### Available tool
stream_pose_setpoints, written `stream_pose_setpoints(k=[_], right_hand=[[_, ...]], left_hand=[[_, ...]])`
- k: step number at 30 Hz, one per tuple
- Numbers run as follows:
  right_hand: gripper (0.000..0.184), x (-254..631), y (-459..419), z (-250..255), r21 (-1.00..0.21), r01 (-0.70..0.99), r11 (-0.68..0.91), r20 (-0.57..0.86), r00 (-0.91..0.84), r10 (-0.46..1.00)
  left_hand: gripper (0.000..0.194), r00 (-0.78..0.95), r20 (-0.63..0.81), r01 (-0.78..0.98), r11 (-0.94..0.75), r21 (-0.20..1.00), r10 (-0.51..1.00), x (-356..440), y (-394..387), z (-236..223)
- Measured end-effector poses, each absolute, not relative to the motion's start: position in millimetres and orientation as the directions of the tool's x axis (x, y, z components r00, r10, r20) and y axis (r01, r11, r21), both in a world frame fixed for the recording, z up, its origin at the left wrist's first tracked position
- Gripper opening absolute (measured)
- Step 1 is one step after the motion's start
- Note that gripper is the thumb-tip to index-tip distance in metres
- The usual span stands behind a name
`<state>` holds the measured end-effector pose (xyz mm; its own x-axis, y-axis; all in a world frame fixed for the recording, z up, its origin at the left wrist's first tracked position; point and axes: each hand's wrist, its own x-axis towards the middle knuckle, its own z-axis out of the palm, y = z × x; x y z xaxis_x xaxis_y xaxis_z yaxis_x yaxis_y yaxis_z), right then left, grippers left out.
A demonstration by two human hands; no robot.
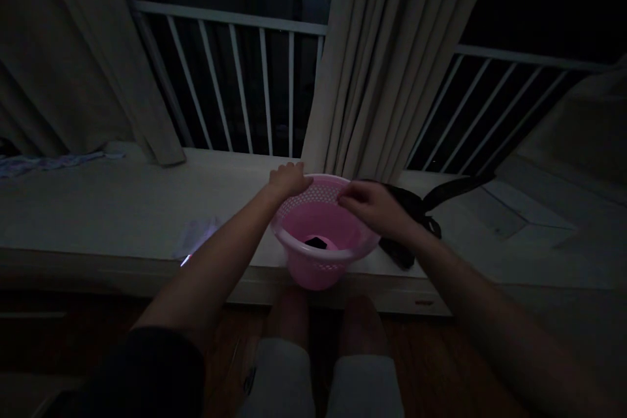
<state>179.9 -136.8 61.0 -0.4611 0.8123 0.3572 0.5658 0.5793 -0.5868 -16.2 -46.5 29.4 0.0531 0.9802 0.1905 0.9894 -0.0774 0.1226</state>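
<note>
A pink plastic basket [321, 263] with a perforated upper wall stands at the front edge of a pale ledge. A small dark item [316, 243] lies on its bottom, too dim to name. My left hand [289, 179] is closed over the far left rim, thumb toward the inside. Over the right side of the basket hangs my right hand [369, 207], its fingers curled together. Whether anything is between those fingertips is hidden in the dim light.
Behind the ledge [132, 202] are curtains [372, 59] and a white railing [230, 17]. A black bag with a strap [399, 253] lies right of the basket. A clear plastic packet [196, 235] sits to the left. White boxes [529, 212] stand at the right.
</note>
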Motion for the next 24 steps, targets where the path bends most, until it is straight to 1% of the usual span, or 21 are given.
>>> stream_pose_setpoints(k=[2, 4, 6, 7, 11, 14, 16, 18, 20, 23, 24], right_hand=[[0.02, 169.6, -120.8, 31.0, -0.445, 0.686, 0.576, 0.221, -0.539, 0.813], [0.024, 165.8, -112.3, 9.7, -0.36, 0.739, 0.569, 0.089, -0.58, 0.81], [0.026, 166.9, -112.1, 0.4, -0.31, 0.769, 0.559, 0.01, -0.586, 0.81], [0.026, 168.4, -114.4, -0.8, -0.293, 0.78, 0.553, -0.004, -0.58, 0.815], [0.026, 175.2, -130.9, 0.7, -0.251, 0.798, 0.548, 0.009, -0.564, 0.826], [0.028, 179.0, -144.9, -1.8, -0.235, 0.801, 0.55, -0.012, -0.568, 0.823], [0.029, 181.3, -151.3, -3.2, -0.231, 0.803, 0.55, -0.032, -0.571, 0.82], [0.029, 181.9, -152.0, -2.0, -0.226, 0.798, 0.558, -0.062, -0.584, 0.81], [0.029, 178.4, -145.1, 0.8, -0.198, 0.797, 0.57, -0.152, -0.6, 0.786], [0.029, 163.1, -124.5, 0.6, -0.154, 0.818, 0.555, -0.357, -0.569, 0.74], [0.028, 156.5, -117.6, -2.0, -0.174, 0.832, 0.528, -0.354, -0.552, 0.754]], left_hand=[[0.064, 0.078, 0.117, 0.992, -0.089, 0.09, 0.99, -7.2, -35.1, 21.7], [0.063, 0.117, 0.091, 0.989, -0.125, 0.083, 0.989, -1.0, -28.8, 18.6], [0.063, 0.127, 0.089, 0.988, -0.134, 0.072, 0.988, 3.3, -25.3, 18.2], [0.064, 0.115, 0.087, 0.991, -0.121, 0.065, 0.99, 5.0, -24.1, 18.5], [0.073, 0.064, 0.133, 0.996, -0.072, 0.051, 0.989, 13.3, -21.7, 19.8], [0.073, 0.129, 0.168, 0.986, -0.145, 0.086, 0.977, 22.3, -23.3, 20.2], [0.07, 0.176, 0.151, 0.974, -0.194, 0.116, 0.973, 28.3, -25.1, 20.6], [0.071, 0.189, 0.135, 0.967, -0.208, 0.145, 0.973, 33.2, -26.1, 21.2], [0.074, 0.196, 0.104, 0.961, -0.213, 0.179, 0.975, 36.8, -25.7, 22.2], [0.078, 0.243, -0.002, 0.948, -0.237, 0.212, 0.97, 40.6, -22.2, 25.3], [0.078, 0.257, -0.051, 0.945, -0.24, 0.221, 0.965, 41.2, -20.6, 26.4]])
